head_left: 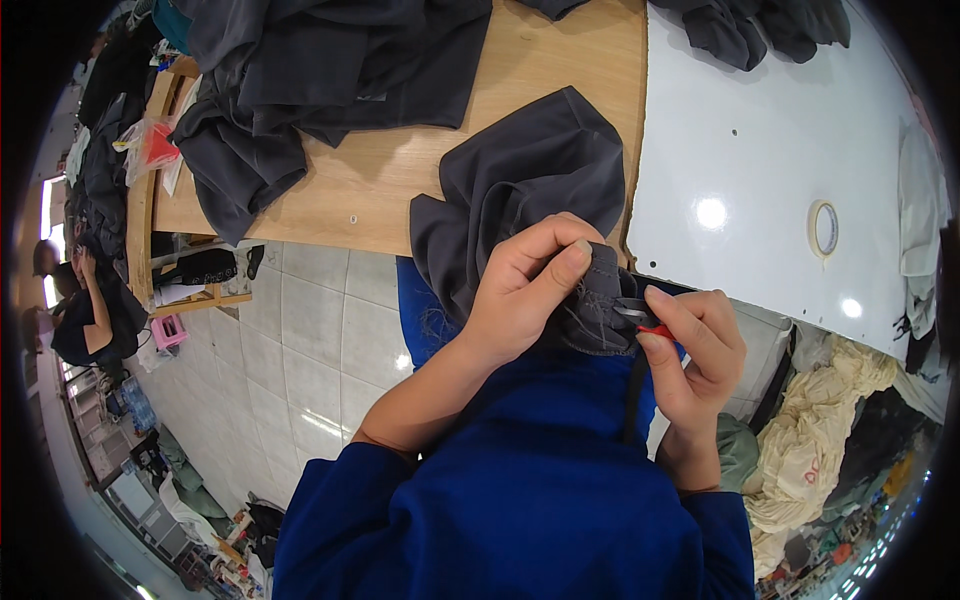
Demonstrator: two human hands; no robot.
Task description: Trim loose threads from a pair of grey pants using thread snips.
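A dark grey garment (540, 165) drapes from the wooden tabletop down onto my lap. My left hand (520, 285) pinches its bunched edge between thumb and fingers, raising a seam with loose thread ends. Thread snips (632, 314) with a red handle are gripped in my right hand (698, 352). Their metal blades point left, at the frayed seam close to my left fingertips. Whether the blades touch a thread is too small to tell. Thread scraps (436, 325) cling to the blue cloth over my lap, left of the garment.
More dark grey garments (330, 65) are heaped on the wooden table (375, 195) at the far left. To the right, a white tabletop (735, 180) bears a tape roll (823, 229). Cream fabric (820, 440) is piled below it. A person (92, 310) is at far left, near a pink stool (168, 330).
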